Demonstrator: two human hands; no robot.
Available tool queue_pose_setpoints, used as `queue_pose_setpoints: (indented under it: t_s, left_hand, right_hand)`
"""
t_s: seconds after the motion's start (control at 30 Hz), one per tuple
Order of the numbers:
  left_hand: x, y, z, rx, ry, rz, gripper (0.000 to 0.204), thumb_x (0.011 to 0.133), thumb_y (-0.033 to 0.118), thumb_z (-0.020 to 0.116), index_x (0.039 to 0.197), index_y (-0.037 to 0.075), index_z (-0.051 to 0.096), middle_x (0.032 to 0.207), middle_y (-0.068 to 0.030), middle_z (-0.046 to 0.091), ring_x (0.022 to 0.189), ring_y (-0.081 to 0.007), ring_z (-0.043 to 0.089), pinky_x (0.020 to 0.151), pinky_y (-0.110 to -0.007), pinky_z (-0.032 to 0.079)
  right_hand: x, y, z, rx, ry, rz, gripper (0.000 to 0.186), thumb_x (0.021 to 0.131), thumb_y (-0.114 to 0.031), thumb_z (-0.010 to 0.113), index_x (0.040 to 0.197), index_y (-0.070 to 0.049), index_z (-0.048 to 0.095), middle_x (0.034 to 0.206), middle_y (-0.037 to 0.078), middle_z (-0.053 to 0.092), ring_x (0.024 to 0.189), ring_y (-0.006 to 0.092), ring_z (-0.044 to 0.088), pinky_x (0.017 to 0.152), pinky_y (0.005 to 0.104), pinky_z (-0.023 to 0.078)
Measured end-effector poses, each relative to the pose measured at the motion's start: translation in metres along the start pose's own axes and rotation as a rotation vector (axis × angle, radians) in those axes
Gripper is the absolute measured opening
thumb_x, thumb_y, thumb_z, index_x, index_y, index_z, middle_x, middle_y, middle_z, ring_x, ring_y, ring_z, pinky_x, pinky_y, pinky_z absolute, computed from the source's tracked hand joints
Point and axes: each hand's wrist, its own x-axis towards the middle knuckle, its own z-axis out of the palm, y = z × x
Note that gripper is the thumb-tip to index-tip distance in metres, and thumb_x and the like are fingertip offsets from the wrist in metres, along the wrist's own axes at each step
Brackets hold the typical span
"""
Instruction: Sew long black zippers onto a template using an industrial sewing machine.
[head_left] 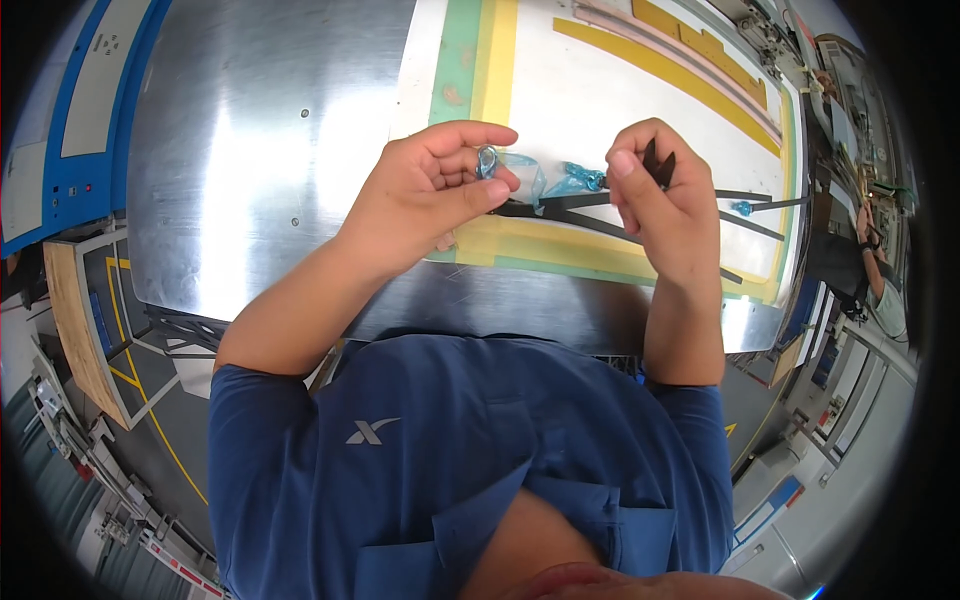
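Crumpled clear-blue film (521,170) lies between my two hands, over the white part of the worktable. My left hand (430,185) has its index finger raised, while its lower fingers and thumb curl around a bunched end of that film. Closed in a pinch, my right hand (663,195) grips a dark piece with two pointed ends (657,163) showing past the fingers; its exact kind is unclear. A second scrap of blue film (578,180) touches or nearly touches the right fingertips. Long thin black strips (590,222) lie crossing on the table beneath both hands.
A metal worktable (240,170) spans the left side. Green and yellow tape borders (490,60) frame the white surface. Yellow curved bars (660,75) lie at the far right. Another blue scrap (742,208) rests by the strips. Another person's arm (868,250) shows far right.
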Motion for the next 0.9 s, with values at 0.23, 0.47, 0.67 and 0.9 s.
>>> queue_pose_setpoints:
  t_s: [0.23, 0.47, 0.67, 0.9]
  left_hand:
    - [-0.005, 0.000, 0.008, -0.047, -0.039, 0.094, 0.052, 0.092, 0.002, 0.079, 0.139, -0.002, 0.060, 0.123, -0.0132, 0.071, 0.090, -0.0091, 0.068, 0.064, -0.021, 0.054]
    - [-0.006, -0.005, 0.002, -0.082, -0.026, 0.178, 0.025, 0.092, 0.005, 0.079, 0.115, -0.002, 0.073, 0.136, -0.0156, 0.067, 0.091, -0.0103, 0.069, 0.058, -0.020, 0.052]
    - [-0.008, -0.003, 0.002, 0.010, -0.042, 0.133, 0.022, 0.104, 0.020, 0.067, 0.115, 0.001, 0.069, 0.116, -0.0129, 0.075, 0.093, -0.0121, 0.070, 0.055, -0.020, 0.051]
    - [-0.009, -0.002, 0.000, -0.135, -0.034, 0.155, 0.030, 0.110, 0.031, 0.058, 0.116, 0.002, 0.066, 0.097, -0.0049, 0.069, 0.094, -0.0159, 0.071, 0.056, -0.022, 0.051]
  right_hand:
    - [0.000, 0.000, 0.028, -0.202, -0.128, -0.110, 0.026, 0.093, -0.012, 0.079, 0.117, -0.004, 0.070, 0.080, -0.003, 0.067, 0.058, 0.0002, 0.041, 0.053, 0.0202, 0.034]
    - [0.001, -0.006, 0.026, -0.140, -0.017, -0.057, 0.022, 0.088, -0.011, 0.081, 0.107, -0.004, 0.073, 0.071, -0.005, 0.058, 0.062, 0.0016, 0.044, 0.055, 0.0208, 0.035]
    - [0.001, 0.000, 0.044, -0.508, 0.003, -0.447, 0.026, 0.084, -0.009, 0.085, 0.107, -0.004, 0.074, 0.072, -0.001, 0.059, 0.066, 0.0027, 0.055, 0.054, 0.0230, 0.040]
    - [-0.001, -0.012, 0.016, 0.152, -0.117, 0.149, 0.016, 0.096, -0.012, 0.075, 0.107, -0.001, 0.072, 0.077, -0.001, 0.065, 0.056, 0.0027, 0.050, 0.051, 0.0203, 0.038]
